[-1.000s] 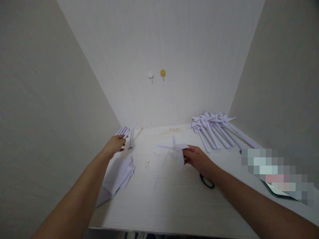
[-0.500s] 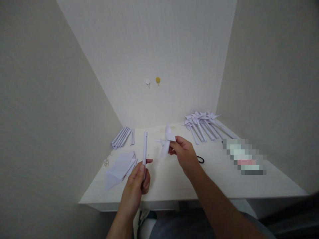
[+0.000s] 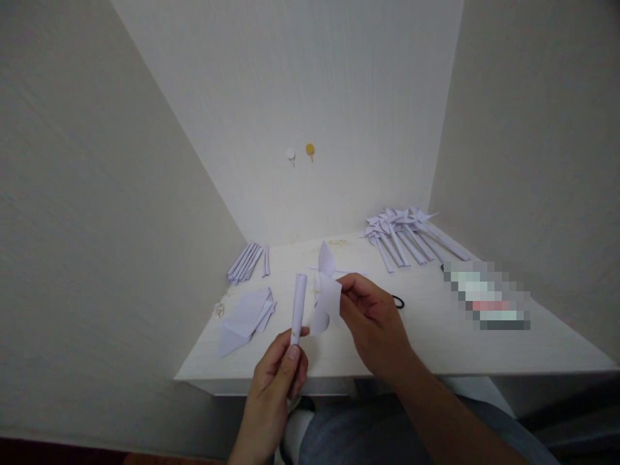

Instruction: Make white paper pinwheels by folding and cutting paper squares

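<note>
A: What does the person's left hand (image 3: 278, 374) hold?

B: It is clamped on a rolled white paper stick (image 3: 298, 309), thumb and fingers closed round the lower end. The stick stands nearly upright, just in front of the near edge of the pale wooden table (image 3: 436, 349).

A: And the right hand (image 3: 371, 320)?

B: It is pinched shut on a folded white paper pinwheel head (image 3: 327, 290). The pinwheel head sits at three o'clock from the stick, just beside it; whether the two touch cannot be told.

A: What lies around them?

B: At ten o'clock from the hands, a bundle of rolled white paper sticks (image 3: 248, 262) lies near the left wall. Closer, at nine o'clock, a loose stack of folded white paper sheets (image 3: 247, 311) rests on the table. At one o'clock, a heap of finished white paper pinwheels (image 3: 407, 236) lies against the back right corner. A black loop, perhaps a scissor handle (image 3: 398, 301), peeks out just beyond the right hand. At twelve o'clock, a white wall hook (image 3: 290, 154) and a yellow wall hook (image 3: 310, 150) sit side by side on the back wall.
</note>
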The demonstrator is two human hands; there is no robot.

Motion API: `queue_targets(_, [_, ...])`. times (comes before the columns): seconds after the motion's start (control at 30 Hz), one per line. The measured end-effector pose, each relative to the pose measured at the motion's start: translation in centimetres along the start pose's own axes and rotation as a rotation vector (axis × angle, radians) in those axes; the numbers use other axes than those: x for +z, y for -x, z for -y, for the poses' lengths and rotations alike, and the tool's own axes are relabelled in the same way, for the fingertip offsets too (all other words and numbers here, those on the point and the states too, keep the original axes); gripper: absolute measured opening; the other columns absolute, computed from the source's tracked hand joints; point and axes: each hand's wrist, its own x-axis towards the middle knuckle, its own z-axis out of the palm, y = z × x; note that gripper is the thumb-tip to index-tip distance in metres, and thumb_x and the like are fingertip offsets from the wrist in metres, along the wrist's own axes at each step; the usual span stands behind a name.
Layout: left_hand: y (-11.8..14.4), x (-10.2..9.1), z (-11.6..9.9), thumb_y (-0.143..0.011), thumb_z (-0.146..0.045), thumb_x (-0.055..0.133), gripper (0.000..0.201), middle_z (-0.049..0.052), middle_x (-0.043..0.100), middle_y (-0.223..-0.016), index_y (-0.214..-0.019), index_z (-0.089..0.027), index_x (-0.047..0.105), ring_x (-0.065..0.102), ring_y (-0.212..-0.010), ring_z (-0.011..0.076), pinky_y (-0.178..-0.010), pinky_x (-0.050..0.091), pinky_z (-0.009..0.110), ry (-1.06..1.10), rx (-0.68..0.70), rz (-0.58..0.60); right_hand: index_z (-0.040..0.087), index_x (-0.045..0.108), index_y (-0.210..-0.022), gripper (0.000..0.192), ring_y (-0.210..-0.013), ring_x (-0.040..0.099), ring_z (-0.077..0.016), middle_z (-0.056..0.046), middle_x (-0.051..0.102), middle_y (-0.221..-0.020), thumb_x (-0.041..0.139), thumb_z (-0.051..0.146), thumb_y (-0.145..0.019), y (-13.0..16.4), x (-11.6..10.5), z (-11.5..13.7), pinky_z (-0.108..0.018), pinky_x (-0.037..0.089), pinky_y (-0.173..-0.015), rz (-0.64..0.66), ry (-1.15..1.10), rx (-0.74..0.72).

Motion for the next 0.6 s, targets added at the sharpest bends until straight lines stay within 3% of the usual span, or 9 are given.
queue_targets(0.1, [0.21, 0.02, 0.01, -0.089, -0.058, 0.061, 0.05, -0.002, 0.044, -0.061, -0.124, -0.023, 0.066, 0.034, -0.054, 0.0128, -0.05, 0.024, 0.026, 0.006, -0.02, -0.012, 0.022, 0.069, -0.085, 0.02, -0.072, 0.059, -0.0183, -0.004, 0.069, -0.078, 0.065, 0.04, -0.09, 0.09, 0.02, 0.09, -0.031, 0.048, -0.068, -0.004, -0.007, -0.006])
queue_targets(0.6, [0.15, 0.61, 0.3, -0.085, -0.056, 0.068, 0.055, -0.003, 0.043, -0.063, -0.122, -0.016, 0.068, 0.036, -0.057, 0.0102, -0.052, 0.028, 0.022, -0.007, -0.04, -0.039, 0.021, 0.068, -0.084, 0.016, -0.07, 0.059, -0.0159, -0.002, 0.069, -0.077, 0.063, 0.034, -0.092, -0.05, -0.4, 0.28, -0.028, 0.047, -0.067, -0.022, 0.039, -0.053])
